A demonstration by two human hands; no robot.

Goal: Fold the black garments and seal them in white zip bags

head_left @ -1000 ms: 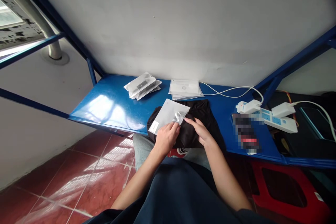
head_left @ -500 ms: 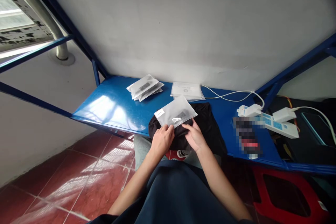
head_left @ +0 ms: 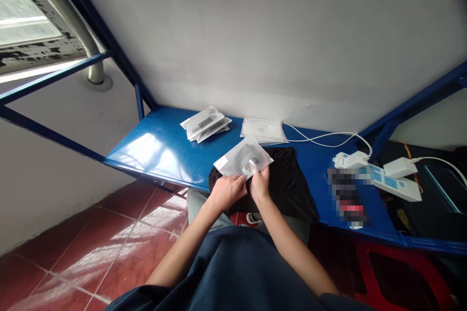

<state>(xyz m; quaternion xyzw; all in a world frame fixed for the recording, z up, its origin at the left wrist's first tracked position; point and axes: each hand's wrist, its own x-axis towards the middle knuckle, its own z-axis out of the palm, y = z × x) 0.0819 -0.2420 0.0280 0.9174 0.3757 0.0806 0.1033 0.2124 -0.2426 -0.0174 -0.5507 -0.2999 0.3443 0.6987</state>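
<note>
A glossy blue metal surface [head_left: 175, 155] runs along a plain grey-white wall [head_left: 255, 39], between bars of a blue metal frame [head_left: 126, 75]; at the left are a window [head_left: 29, 14] with a worn, flaking edge and a pale round pipe [head_left: 95, 65], and below lies a floor of red tiles [head_left: 83, 238]. Toward the back of the surface, an uneven stack of frosted pouches [head_left: 206, 124] sits left of a flatter stack of white, flat packets [head_left: 261, 129]. A thin white cable [head_left: 324, 145] loops from near the packets to a white adapter [head_left: 352, 159] on a long white power strip with blue sockets [head_left: 394, 182], beside a pixelated dark and red item [head_left: 348, 199]. A rumpled black cloth [head_left: 292, 182] covers the front middle of the surface. Over the cloth, in front of the two stacks, a translucent frosted rectangular pouch [head_left: 237, 155] slants just beyond the fingers, a small white label at its left corner and a dark patch with a shiny spot near its lower right edge. The left hand [head_left: 229, 190] has its grip closed on the pouch's near edge, fingers curled; the right hand [head_left: 260, 185] pinches the same edge close to the right corner, its fingers partly hidden beneath. The two hands are close together.
</note>
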